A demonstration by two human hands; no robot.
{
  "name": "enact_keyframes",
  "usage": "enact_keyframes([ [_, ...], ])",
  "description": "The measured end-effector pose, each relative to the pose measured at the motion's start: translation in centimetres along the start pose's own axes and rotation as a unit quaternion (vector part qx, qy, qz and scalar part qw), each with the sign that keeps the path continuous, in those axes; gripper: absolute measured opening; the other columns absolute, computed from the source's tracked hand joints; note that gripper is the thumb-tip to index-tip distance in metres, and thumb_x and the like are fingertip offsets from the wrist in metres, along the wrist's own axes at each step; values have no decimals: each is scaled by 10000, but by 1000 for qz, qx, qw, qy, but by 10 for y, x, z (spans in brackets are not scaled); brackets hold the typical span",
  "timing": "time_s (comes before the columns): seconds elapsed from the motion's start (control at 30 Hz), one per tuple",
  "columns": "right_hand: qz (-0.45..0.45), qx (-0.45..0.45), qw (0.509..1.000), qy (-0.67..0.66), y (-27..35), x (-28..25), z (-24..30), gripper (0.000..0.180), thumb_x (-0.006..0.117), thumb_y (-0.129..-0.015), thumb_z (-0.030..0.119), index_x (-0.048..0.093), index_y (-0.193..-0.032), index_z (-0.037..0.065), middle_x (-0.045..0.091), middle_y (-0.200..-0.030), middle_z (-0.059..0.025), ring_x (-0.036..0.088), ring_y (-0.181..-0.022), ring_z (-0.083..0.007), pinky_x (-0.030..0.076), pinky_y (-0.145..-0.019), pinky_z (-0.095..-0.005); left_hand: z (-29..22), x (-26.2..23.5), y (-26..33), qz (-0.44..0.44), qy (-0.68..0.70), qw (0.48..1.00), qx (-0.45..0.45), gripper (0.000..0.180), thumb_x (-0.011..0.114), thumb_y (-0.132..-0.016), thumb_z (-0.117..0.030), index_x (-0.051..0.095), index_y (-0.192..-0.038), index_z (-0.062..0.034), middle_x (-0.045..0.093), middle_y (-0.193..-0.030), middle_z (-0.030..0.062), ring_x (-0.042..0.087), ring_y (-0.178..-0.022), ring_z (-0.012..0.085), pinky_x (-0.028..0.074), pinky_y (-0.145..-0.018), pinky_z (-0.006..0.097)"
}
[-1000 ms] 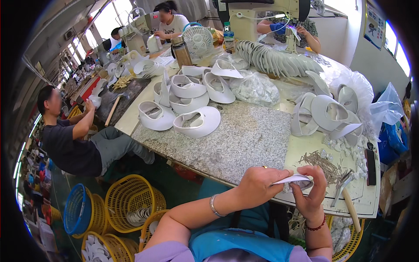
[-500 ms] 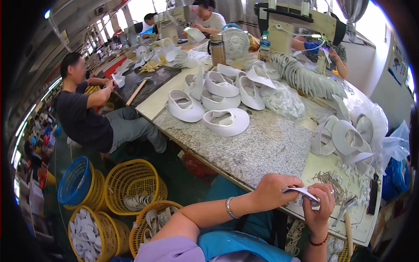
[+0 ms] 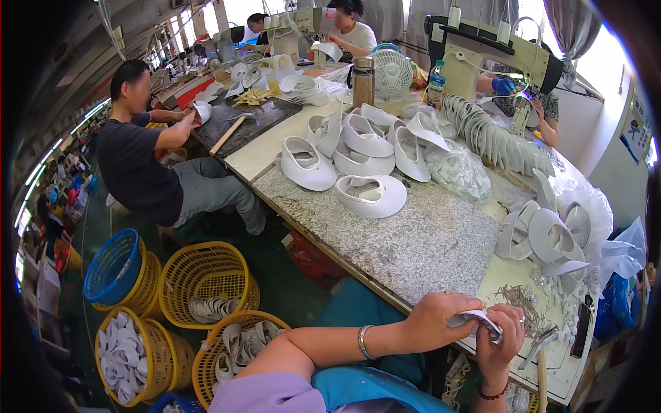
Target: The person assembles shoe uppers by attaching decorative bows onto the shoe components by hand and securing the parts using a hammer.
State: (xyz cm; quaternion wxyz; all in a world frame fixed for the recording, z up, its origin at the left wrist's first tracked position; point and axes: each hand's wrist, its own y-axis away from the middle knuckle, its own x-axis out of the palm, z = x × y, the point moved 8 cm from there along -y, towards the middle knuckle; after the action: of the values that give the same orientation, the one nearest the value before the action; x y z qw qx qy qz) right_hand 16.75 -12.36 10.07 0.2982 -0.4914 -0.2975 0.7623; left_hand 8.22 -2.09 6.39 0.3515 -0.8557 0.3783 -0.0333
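Note:
My left hand (image 3: 439,320) and my right hand (image 3: 501,337) are closed on opposite ends of a small white shoe upper piece (image 3: 471,317), held bent just over the near edge of the table. The fingers cover much of it. Close to my right hand lies a hammer (image 3: 542,375) with a wooden handle. Several white shoe uppers (image 3: 372,196) sit on the speckled stone slab (image 3: 434,251), and more uppers (image 3: 549,234) are heaped at the right.
Yellow baskets (image 3: 210,251) holding white pieces and a blue basket (image 3: 113,265) stand on the floor at left. A seated co-worker (image 3: 144,148) handles a white upper. Sewing machines (image 3: 492,55), a fan (image 3: 392,74), a flask (image 3: 362,81) and a row of pieces (image 3: 492,138) occupy the back.
The whole view has shifted slightly. The white piece between my hands is bent more and tilted differently. The co-worker at left has raised the white upper a little.

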Motion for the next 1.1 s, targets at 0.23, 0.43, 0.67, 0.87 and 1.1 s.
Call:
enact_keyframes([
  [0.23,-26,-1,1000,13,3,-1,2,274,653,-653,-70,559,-883,45,608,-846,-134,572,-756,-299,432,-681,-383,-12,2,5,-2,-80,996,47,347,697,-757,-53,653,-1100,-24,679,-1012,150,675,-859,295,538,-724,347],
  [0.43,49,49,995,-72,-6,2,-2,234,632,-685,-20,577,-911,3,598,-856,-146,549,-718,-265,425,-680,-350,5,0,4,34,26,999,-25,354,679,-739,-32,658,-1092,-30,671,-1020,143,657,-915,289,518,-790,352],
  [0.67,94,307,877,-357,6,9,-51,139,559,-814,27,647,-888,-53,617,-886,-118,548,-742,-147,431,-660,-250,3,1,1,81,57,995,-22,377,650,-723,2,655,-1098,-35,642,-1025,131,628,-947,275,496,-832,340],
  [0.87,166,182,942,-228,-7,11,-38,106,653,-817,49,663,-889,-29,639,-843,-102,588,-695,-150,465,-635,-247,5,3,4,89,94,991,-41,383,641,-727,25,647,-1106,-29,572,-1022,107,604,-920,248,494,-787,314],
  [1.1,238,142,936,-218,-7,21,-46,69,678,-761,25,653,-815,-9,627,-733,-80,575,-617,-146,450,-582,-247,14,4,1,115,109,987,-38,368,654,-721,-7,647,-1088,-34,592,-1013,108,608,-938,265,495,-793,335],
])
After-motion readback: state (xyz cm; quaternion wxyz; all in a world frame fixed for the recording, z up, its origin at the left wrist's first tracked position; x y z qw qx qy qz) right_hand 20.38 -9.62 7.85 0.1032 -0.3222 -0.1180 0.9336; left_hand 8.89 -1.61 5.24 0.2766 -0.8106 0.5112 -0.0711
